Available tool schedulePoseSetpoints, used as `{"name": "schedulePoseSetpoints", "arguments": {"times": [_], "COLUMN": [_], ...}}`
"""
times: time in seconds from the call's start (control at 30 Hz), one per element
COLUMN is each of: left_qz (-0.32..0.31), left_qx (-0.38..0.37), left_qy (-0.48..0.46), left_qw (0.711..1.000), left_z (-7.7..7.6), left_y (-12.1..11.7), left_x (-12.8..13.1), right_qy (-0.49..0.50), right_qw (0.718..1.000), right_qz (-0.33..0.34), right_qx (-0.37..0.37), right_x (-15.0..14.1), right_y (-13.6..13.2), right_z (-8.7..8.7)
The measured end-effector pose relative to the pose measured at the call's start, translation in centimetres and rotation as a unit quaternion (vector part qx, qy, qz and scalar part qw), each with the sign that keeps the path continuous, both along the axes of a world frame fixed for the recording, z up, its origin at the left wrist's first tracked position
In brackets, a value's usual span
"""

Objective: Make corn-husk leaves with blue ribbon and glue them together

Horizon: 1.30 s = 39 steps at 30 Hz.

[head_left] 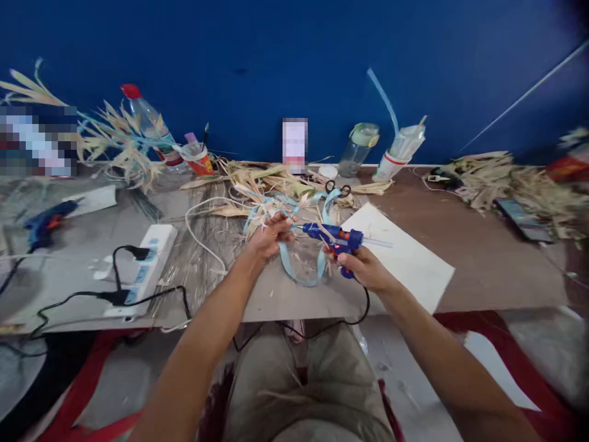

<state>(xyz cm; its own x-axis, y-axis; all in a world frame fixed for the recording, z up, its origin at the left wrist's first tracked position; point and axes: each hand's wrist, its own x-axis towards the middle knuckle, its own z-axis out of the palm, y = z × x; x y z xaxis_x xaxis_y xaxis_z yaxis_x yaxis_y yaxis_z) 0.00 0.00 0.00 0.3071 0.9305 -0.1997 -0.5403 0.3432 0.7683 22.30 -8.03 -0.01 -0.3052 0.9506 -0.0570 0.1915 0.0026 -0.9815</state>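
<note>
My right hand is wrapped round the grip of a blue hot glue gun, with a clear glue stick poking out of its back end. The gun's nozzle points left and reaches close to the fingers of my left hand. Those fingers are pinched on a light-blue ribbon, which hangs in a loop below, between both hands. Pale dried husk strips stick out beside my left fingertips. Whether the nozzle touches the ribbon cannot be made out.
A white power strip with black plugs lies left, near another glue gun. Behind my hands are scissors, a husk pile, a glass jar and cups. A white board lies right; a phone is farther.
</note>
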Motion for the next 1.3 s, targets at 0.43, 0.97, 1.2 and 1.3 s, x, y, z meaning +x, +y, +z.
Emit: {"name": "schedulePoseSetpoints", "arguments": {"times": [0.43, 0.97, 1.2, 1.3], "left_qz": [-0.033, -0.028, -0.039, -0.047], "left_qx": [0.013, 0.019, 0.022, 0.03], "left_qy": [-0.008, -0.031, -0.048, -0.052], "left_qw": [0.999, 0.999, 0.998, 0.997], "left_z": [0.1, 0.4, 0.6, 0.5], "left_y": [-0.1, -0.2, -0.3, -0.3], "left_x": [-0.1, -0.2, -0.1, -0.1], "right_qy": [0.019, -0.239, -0.483, -0.546], "right_qw": [1.0, 0.958, 0.846, 0.813], "right_qz": [0.004, -0.06, -0.132, -0.146], "right_qx": [0.009, 0.144, 0.183, 0.139], "right_x": [-0.1, 4.1, 8.4, 9.6], "right_y": [0.0, -1.2, 0.1, 0.5], "right_z": [0.9, 3.1, 0.1, -1.1]}}
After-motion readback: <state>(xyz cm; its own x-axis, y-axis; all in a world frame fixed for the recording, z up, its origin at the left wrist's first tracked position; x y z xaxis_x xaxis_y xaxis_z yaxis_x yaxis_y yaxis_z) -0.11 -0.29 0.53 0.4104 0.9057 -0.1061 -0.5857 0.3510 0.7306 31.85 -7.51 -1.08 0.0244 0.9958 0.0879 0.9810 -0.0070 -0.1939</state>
